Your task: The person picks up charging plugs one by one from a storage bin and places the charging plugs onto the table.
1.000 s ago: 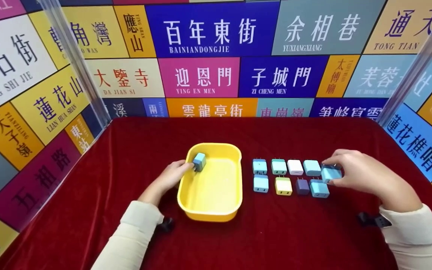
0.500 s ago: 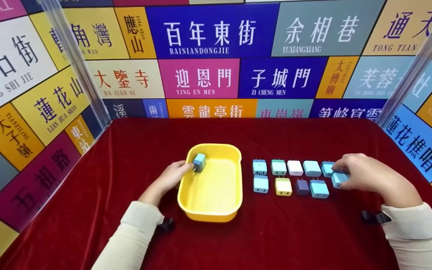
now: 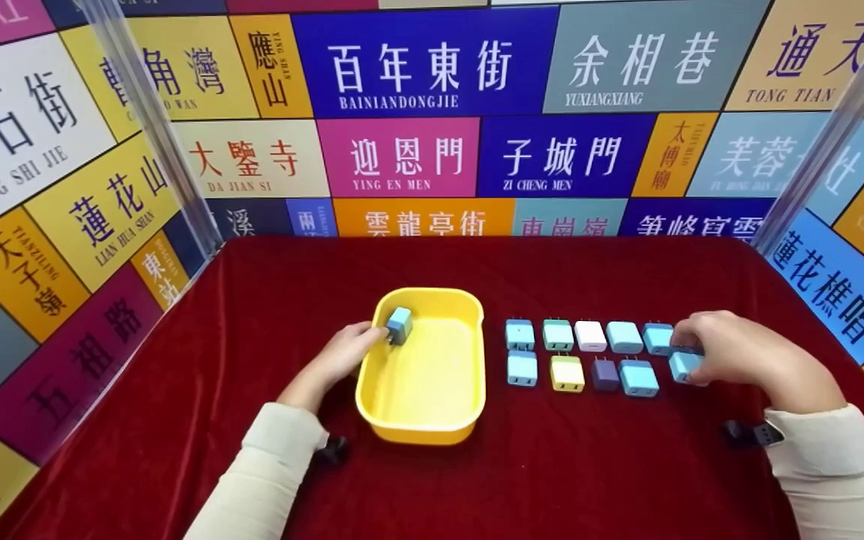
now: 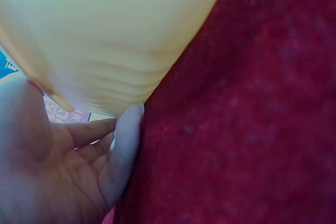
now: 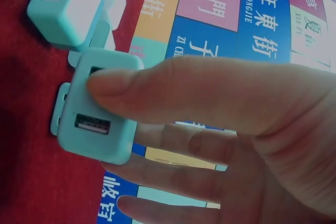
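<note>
My right hand (image 3: 736, 360) pinches a light blue USB charger (image 3: 685, 367) at the right end of the front row of chargers. In the right wrist view my thumb lies across the port face of this charger (image 5: 71, 129), and one USB port shows below the thumb. My left hand (image 3: 343, 351) grips the left side of a yellow plastic basin (image 3: 421, 433) at its rim. Inside the basin, against the left wall near the back, a blue charger (image 3: 400, 325) stands tilted. Close behind the pinched charger sits another blue charger (image 3: 657, 339).
Several more chargers lie in two rows right of the basin, among them a white one (image 3: 590, 335), a yellow one (image 3: 567, 373) and a dark purple one (image 3: 604, 373). Red cloth (image 3: 552, 472) covers the table. Printed sign panels (image 3: 402, 154) stand behind it.
My right hand has moved right and slightly toward me with the light blue charger, from over the back row's end to the front row's end. The left hand and basin have stayed put.
</note>
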Demonstrator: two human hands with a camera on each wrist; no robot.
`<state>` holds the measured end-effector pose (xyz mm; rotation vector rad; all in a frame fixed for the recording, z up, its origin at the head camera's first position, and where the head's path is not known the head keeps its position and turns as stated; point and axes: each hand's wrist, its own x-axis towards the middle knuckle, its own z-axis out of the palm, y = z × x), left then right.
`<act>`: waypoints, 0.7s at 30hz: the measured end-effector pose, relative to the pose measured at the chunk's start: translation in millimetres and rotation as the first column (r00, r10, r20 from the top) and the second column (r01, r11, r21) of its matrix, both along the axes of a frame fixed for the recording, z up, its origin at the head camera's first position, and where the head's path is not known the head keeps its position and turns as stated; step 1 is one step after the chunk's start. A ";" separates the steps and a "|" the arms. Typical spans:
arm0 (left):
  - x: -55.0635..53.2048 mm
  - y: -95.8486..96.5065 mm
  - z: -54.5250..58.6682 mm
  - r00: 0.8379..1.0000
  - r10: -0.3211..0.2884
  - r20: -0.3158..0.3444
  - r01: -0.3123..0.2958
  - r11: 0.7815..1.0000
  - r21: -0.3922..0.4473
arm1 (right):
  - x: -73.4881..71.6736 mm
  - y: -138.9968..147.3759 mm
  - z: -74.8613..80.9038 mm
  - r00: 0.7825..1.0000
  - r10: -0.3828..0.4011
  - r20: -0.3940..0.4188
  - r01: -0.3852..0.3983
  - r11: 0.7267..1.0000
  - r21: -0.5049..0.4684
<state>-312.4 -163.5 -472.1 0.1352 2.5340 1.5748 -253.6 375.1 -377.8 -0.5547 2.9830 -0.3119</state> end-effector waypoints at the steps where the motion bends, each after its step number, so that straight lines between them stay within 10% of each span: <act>1: 0.1 -0.1 -0.1 1.000 0.000 0.000 0.000 1.000 0.000 | -0.5 0.5 -0.7 1.000 0.000 0.003 0.000 1.000 0.001; 21: -2.0 0.1 -3.7 1.000 0.001 0.025 -0.002 1.000 0.023 | -17.1 -2.1 -33.0 0.999 0.016 0.052 -0.018 0.999 0.031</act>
